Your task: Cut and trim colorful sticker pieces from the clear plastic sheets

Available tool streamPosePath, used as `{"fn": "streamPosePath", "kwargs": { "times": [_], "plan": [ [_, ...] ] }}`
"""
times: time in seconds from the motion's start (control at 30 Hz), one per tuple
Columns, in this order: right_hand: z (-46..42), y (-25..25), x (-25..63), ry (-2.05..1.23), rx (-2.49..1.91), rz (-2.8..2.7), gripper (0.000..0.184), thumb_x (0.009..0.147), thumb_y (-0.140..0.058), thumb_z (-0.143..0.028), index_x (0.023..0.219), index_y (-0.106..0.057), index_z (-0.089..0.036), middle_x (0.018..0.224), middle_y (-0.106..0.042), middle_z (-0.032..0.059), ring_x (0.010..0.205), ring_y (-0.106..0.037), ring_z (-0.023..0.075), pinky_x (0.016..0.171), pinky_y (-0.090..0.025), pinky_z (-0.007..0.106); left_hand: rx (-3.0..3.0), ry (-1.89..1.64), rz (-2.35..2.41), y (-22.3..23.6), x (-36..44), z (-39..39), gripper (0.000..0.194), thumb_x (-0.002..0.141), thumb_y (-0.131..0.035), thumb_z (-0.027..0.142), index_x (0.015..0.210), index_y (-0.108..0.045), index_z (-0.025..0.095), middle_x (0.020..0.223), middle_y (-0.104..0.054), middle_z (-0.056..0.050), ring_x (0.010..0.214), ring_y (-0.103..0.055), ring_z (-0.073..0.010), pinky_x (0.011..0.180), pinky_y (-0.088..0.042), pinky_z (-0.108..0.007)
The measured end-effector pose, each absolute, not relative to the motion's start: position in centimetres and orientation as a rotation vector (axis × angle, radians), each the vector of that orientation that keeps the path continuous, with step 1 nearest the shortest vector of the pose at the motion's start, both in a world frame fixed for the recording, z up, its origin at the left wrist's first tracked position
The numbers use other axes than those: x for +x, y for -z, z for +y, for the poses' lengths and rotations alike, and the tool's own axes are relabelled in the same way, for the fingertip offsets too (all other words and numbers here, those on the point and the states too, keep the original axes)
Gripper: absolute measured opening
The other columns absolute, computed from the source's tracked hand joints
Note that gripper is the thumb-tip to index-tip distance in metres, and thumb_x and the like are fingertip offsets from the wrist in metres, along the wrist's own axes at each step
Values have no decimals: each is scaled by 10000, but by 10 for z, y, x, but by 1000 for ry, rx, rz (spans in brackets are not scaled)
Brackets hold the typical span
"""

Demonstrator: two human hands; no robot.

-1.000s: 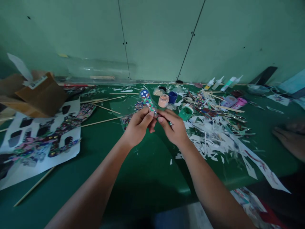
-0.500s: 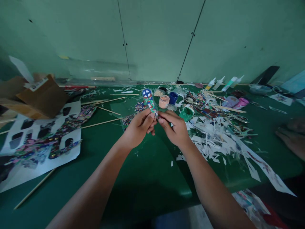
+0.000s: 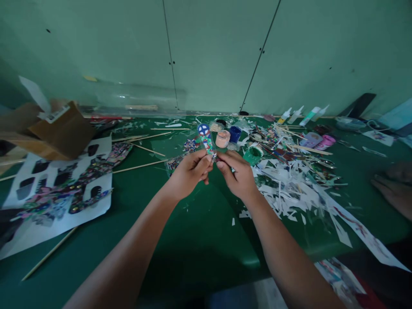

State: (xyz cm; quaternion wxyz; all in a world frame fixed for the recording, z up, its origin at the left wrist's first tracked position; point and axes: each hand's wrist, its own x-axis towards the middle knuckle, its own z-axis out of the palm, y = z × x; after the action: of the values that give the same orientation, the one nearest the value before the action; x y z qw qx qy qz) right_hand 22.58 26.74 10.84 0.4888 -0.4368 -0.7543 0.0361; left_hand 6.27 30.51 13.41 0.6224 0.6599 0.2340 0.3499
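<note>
My left hand (image 3: pixel 192 172) pinches the lower end of a narrow patterned strip (image 3: pixel 204 136) between thumb and fingers. Blue and white at its rounded top, the strip turns red, green and white further down, and clear film seems to edge it. My right hand (image 3: pixel 237 172) is closed, its thumb and forefinger meeting at the strip's lower right edge; exactly what those fingertips grip is partly hidden. Just beyond the hands stand a jar of peach paint (image 3: pixel 222 139), a jar of blue paint (image 3: pixel 235 134) and a jar of green paint (image 3: pixel 253 154).
White paper scraps (image 3: pixel 286 189) heap up on the right. Glue bottles (image 3: pixel 296 114) stand by the wall. At left are a cardboard box (image 3: pixel 61 133), a printed sheet (image 3: pixel 96 214) with cutouts, and thin wooden sticks (image 3: pixel 49 253). Another person's hand (image 3: pixel 392 193) rests at the far right.
The view has shifted slightly. The strip has tipped a little and its top sits lower; both hands keep their hold close together.
</note>
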Motion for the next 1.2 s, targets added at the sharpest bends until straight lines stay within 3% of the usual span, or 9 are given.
{"fn": "streamPosePath", "kwargs": {
  "times": [0.57, 0.97, 1.2],
  "plan": [
    [267, -108, 221, -63, -1066, -1743, 254, 956, -470, -299, 1123, -648, -230, 846, -640, 56, 806, -582, 202, 720, -477, 352, 1248, -783, 463, -133, 66, 299, 270, 948, -407, 276, 704, -463, 173, 568, -338, 64, 451, -314, -52, 522, -416, -239],
    [269, -108, 227, -203, -1070, -1721, 261, 956, -474, -298, 1147, -643, -239, 869, -652, 39, 807, -619, 179, 719, -516, 342, 1380, -664, 515, -133, 64, 300, 301, 934, -444, 280, 653, -390, 186, 557, -314, 67, 458, -313, -56, 524, -371, -243],
    [269, -106, 225, -163, -1070, -1674, 221, 949, -483, -302, 1070, -654, -230, 883, -664, 44, 830, -622, 184, 754, -513, 353, 1419, -678, 563, -128, 63, 299, 339, 942, -370, 414, 773, -530, 168, 597, -458, 22, 487, -409, -84, 491, -386, -245]
  ]
}}
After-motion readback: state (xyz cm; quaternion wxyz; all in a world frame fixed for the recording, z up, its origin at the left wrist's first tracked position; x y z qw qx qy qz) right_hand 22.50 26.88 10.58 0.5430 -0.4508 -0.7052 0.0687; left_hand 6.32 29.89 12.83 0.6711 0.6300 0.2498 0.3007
